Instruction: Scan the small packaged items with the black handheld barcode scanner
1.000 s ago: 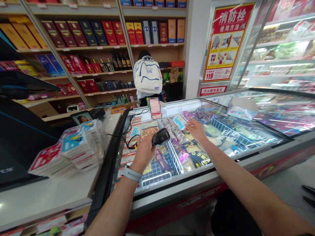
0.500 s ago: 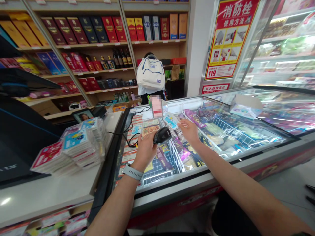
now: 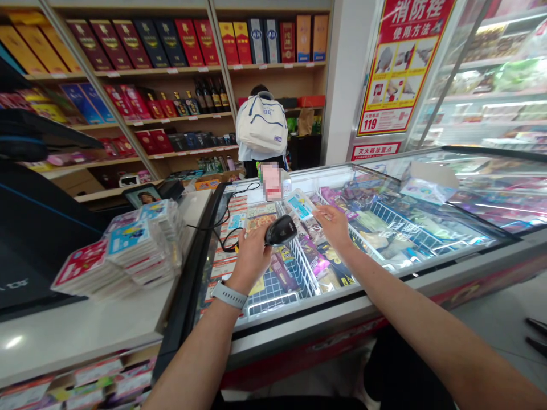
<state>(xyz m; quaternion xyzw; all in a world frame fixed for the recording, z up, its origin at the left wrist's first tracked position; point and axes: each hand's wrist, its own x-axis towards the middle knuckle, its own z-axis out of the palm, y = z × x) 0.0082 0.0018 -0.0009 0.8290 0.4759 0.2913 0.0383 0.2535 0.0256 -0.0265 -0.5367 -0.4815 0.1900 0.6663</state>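
Observation:
My left hand, with a grey watch band at the wrist, is wrapped round a black barcode scanner. The scanner's head points right, toward a flat blue-and-white packet. Between thumb and fingers of my right hand, the packet's near right edge is pinched. Both hands are above the glass top of a chest freezer. A dark cable lies on the glass left of the scanner.
Stacked flat packets stand on the white counter at left. A person with a cream backpack stands beyond the freezer, before shelves of boxes and bottles. An opened carton sits on the glass at right.
The packet and my right hand have shifted slightly right. The scanner has moved a little up and left, still in my left hand. The view has tilted slightly.

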